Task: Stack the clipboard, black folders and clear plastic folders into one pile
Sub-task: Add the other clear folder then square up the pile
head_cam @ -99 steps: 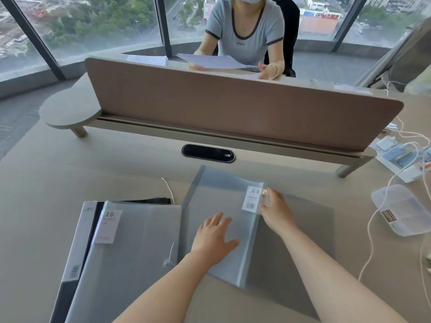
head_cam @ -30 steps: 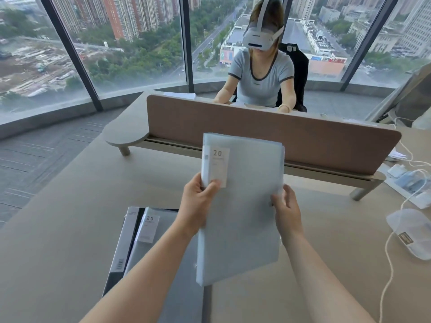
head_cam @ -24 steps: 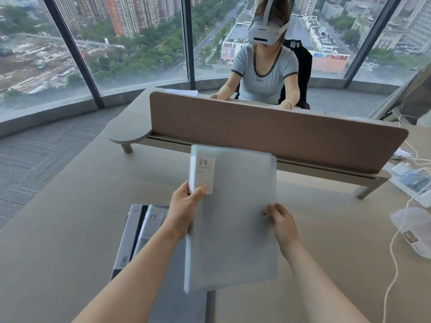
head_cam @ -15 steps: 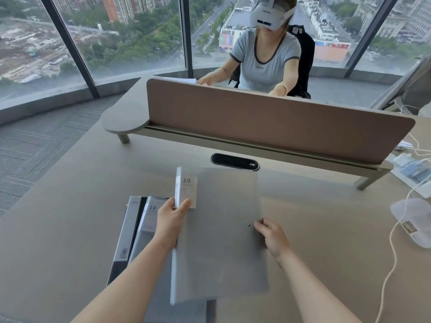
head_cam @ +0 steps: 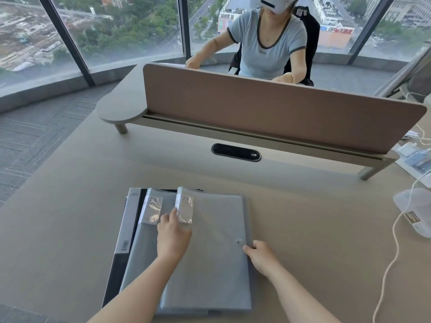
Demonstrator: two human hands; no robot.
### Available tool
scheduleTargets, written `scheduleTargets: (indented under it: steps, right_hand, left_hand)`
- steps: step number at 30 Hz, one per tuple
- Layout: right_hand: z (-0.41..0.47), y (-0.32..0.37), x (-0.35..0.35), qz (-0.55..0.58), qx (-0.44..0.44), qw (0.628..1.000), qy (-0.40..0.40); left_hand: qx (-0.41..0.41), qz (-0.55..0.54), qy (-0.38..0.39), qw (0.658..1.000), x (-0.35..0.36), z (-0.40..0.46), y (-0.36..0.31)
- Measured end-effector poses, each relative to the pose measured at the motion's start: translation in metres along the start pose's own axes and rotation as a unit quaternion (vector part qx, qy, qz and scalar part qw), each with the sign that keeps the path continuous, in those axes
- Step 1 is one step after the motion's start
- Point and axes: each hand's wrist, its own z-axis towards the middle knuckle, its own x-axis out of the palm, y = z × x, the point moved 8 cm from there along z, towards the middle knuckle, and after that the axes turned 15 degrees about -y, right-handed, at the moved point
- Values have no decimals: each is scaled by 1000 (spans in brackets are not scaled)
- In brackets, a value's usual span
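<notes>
A clear plastic folder [head_cam: 214,250] with a "20" label lies flat on the pile, shifted to the right of it. My left hand [head_cam: 173,236] grips its left edge below the label. My right hand [head_cam: 261,257] pinches its right edge near the snap button. Under it lies a second clear folder [head_cam: 140,248] with its own "20" label, and below that a black folder [head_cam: 123,231] with a white barcoded spine showing at the left. A clipboard is not visible.
A brown divider screen [head_cam: 268,115] crosses the desk beyond a black cable grommet [head_cam: 235,152]. A person sits behind it. At the right lie a clear plastic box [head_cam: 417,210], a white cable [head_cam: 391,257] and papers. Floor drops off at the left.
The clear folder, held upright in the air a second ago, has come down flat onto the pile. Both hands kept their grip on its edges.
</notes>
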Motion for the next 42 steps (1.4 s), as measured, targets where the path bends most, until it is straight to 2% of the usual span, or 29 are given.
scheduleTargets:
  steps: [2, 3, 5, 8, 12, 17, 20, 23, 31, 36, 42]
  right_hand:
    - [-1, 0, 0, -26, -2, 1000, -9]
    - [-1, -1, 0, -33, -3, 999, -10]
    - [1, -2, 1, -66, -14, 998, -16]
    - [3, -2, -1, -127, -30, 991, -31]
    - [6, -3, -7, -226, -54, 972, -40]
    - [12, -7, -15, -315, -13, 948, 40]
    - [17, -4, -18, -309, 15, 948, 69]
    - [28, 6, -21, -252, 27, 966, 38]
    - [37, 48, 0, -255, -53, 965, -43]
    - [21, 68, 31, -292, -159, 943, -19]
    - [-5, 55, 30, -321, -206, 924, -23]
  left_hand:
    - [108, 89, -5, 990, 2, -13, -15]
    - [168, 117, 17, 979, 7, -22, -25]
    - [271, 158, 104, 944, 28, -43, -41]
    - [356, 227, 197, 885, 60, -68, -47]
    - [365, 254, 206, 872, 76, -74, -39]
    - [375, 259, 199, 867, 78, -73, -36]
    - [375, 256, 196, 869, 78, -73, -36]
    - [372, 253, 198, 871, 79, -73, -36]
    - [363, 246, 204, 875, 81, -73, -36]
    - [364, 236, 195, 879, 81, -72, -35]
    - [362, 236, 196, 880, 80, -71, -33]
